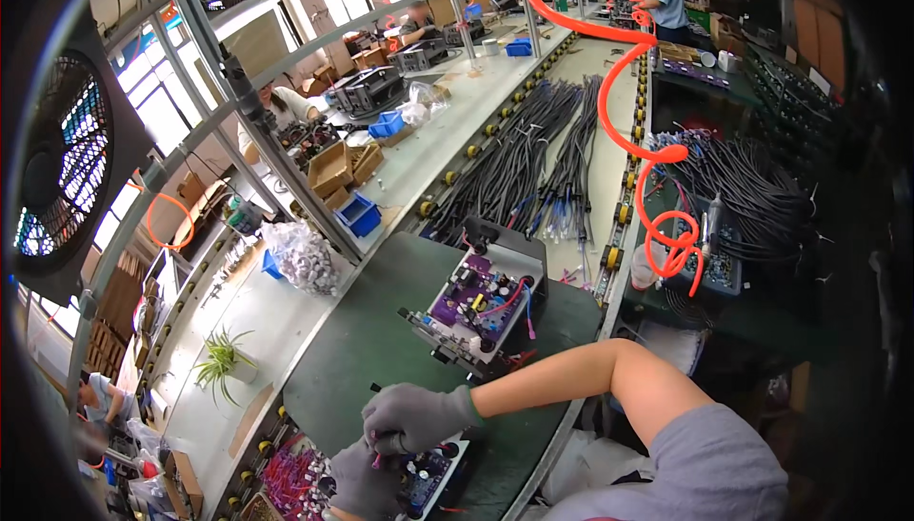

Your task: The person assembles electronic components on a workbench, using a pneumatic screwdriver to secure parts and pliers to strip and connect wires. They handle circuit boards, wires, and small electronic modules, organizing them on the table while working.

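Note:
My right hand (411,418), in a grey glove, reaches in from the right. Its fingers are closed in a pinch just above my left hand (367,481), gloved the same way, with its fingers bent together. Something small and pink shows between them, too small to name. A short black tip (375,388) sticks up beside the right hand; I cannot tell whether it is held. Under and beside my hands lies a circuit board (430,475) on a white-edged unit, partly hidden by the gloves. Farther up the green work surface (347,316) stands an opened device with a purple circuit board (479,298).
Pink and white wire connectors (290,478) are heaped left of my hands. Black cable bundles (519,159) lie along the roller line beyond the device. An orange coiled hose (609,92) hangs at the right. A potted plant (227,365) and bagged white parts (303,256) sit left.

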`<state>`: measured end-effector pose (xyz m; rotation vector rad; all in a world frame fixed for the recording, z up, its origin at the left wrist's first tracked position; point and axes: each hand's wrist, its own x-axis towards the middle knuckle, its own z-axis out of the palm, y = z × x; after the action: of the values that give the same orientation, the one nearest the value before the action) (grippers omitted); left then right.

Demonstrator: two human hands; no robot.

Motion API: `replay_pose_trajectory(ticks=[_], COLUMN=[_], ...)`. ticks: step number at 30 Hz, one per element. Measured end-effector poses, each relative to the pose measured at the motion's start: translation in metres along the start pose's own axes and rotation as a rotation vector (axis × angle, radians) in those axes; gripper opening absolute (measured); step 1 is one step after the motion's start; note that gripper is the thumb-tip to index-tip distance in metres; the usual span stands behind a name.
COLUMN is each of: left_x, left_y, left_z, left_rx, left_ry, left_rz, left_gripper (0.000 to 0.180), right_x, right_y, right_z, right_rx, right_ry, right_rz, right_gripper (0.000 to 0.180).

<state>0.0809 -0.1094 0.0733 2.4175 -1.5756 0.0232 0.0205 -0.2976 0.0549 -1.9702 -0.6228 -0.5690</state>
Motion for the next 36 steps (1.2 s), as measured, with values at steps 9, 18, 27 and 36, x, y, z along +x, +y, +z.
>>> replay_pose_trajectory(ticks=[9,18,27,36], left_x=[-0.004,0.018,0.014,0.013], left_y=[-0.001,0.032,0.022,0.014], left_z=[-0.004,-0.019,-0.036,-0.014], left_rx=[0.005,-0.9,-1.19,-0.221], left_ry=[-0.071,0.045,-0.187,0.304], left_rz=[-0.103,-0.437,-0.374,-0.145], left_gripper=[0.017,0.022,0.027,0.013], right_x=[0.0,-0.014,-0.002,0.019], right_y=[-0.012,-0.025,-0.018,-0.011], right_z=[-0.011,-0.042,-0.044,-0.044], right_rx=[0.323,-0.264,-1.152,-0.831], right_ry=[0.053,0.103,0.037,-0.184], right_rz=[0.071,0.038,-0.498,-0.42], right_gripper=[0.011,0.014,0.023,0.007])
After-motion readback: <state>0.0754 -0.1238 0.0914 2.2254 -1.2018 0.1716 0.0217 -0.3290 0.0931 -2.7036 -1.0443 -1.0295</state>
